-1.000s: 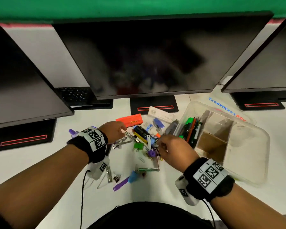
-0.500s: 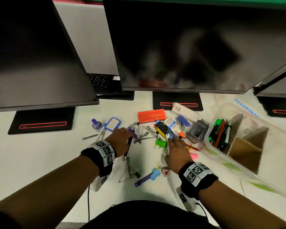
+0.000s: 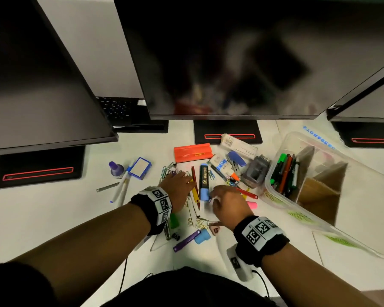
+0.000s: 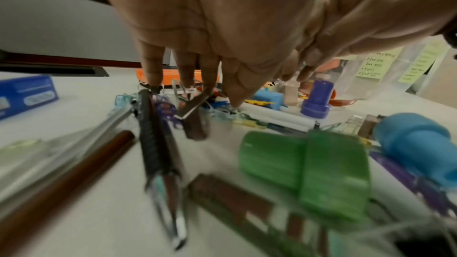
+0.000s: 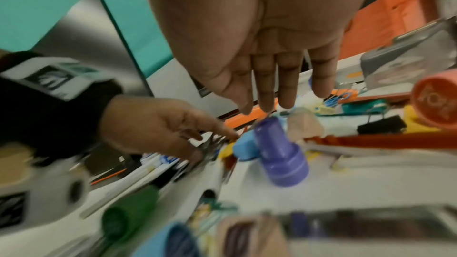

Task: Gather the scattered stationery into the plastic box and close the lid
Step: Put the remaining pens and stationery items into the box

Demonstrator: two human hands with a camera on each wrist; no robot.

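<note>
Scattered stationery lies on the white desk in the head view: an orange case (image 3: 192, 151), a blue highlighter (image 3: 204, 182), pens, paper clips and a green cap (image 3: 174, 220). My left hand (image 3: 183, 182) reaches over the clips with straight fingers (image 4: 153, 77) that touch the pile and hold nothing. My right hand (image 3: 215, 196) hovers at the near end of the highlighter. Its fingers (image 5: 267, 103) are straight above a purple stamp (image 5: 279, 153). The clear plastic box (image 3: 273, 193) stands open at the right, with several pens (image 3: 285, 173) in one compartment.
Three dark monitors on black stands (image 3: 227, 134) close off the back. A purple ink bottle (image 3: 115, 169), a blue stamp pad (image 3: 140, 168) and white markers (image 3: 120, 189) lie to the left. A grey stapler (image 3: 256, 171) sits by the box. The lid (image 3: 317, 136) lies under the box.
My left hand has slid right across the clips toward the pens. My right hand has stayed at the near side of the pile. The head view has tilted down and left.
</note>
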